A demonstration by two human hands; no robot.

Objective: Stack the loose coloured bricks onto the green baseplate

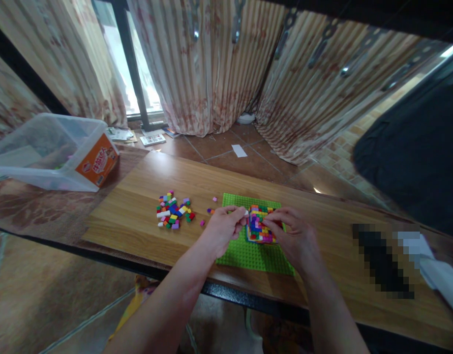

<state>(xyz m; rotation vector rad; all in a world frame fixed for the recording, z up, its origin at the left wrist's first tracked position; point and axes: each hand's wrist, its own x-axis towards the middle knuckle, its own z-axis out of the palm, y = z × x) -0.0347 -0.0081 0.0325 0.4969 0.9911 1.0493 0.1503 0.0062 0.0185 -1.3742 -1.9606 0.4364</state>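
Observation:
A block of many-coloured toy bricks (pixel 256 225) stands on a green studded baseplate (pixel 252 255). At its left side, my left hand (pixel 226 227) pinches a small white toy brick (pixel 246 213) between thumb and fingertips. My right hand (pixel 294 233) reaches over the block from the right, thumb and index finger closed together at its top. Whatever those right fingertips hold is too small to make out, and the hand hides the block's right part. Left of the baseplate lies a pile of loose toy bricks (pixel 172 210), with a few strays such as a pink brick (pixel 202 222) nearer my left hand.
The wooden tabletop (pixel 119 216) carries everything here. A clear plastic bin (pixel 56 179) with an orange label stands at the far left. Toward the right lie a blurred-out dark object (pixel 383 260) and something white (pixel 442 275). Striped curtains (pixel 211 73) hang beyond the table.

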